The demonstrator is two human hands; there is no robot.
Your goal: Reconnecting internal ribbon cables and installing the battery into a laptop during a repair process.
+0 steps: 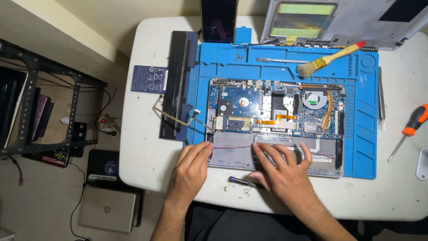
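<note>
Both hands lie flat, fingers spread, gripping nothing: left hand [191, 167] at the lower-left corner of the opened laptop [276, 120], right hand [281, 172] across its bottom edge. Laptop's mid-frame on a blue mat [361, 147]; bare table's at right.

Opened laptop base [276, 122], circuit boards exposed, lies flat.

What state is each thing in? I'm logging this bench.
Silver opened laptop base: cover off, circuit board exposed.
Long black flat battery: out, lying left of the blue mat.
Wooden-handled paintbrush: lying on the mat, untouched.
Orange-handled screwdriver: lying on the white table.
Left hand: empty, fingertips on the base.
Right hand: empty, flat on the base.
</note>
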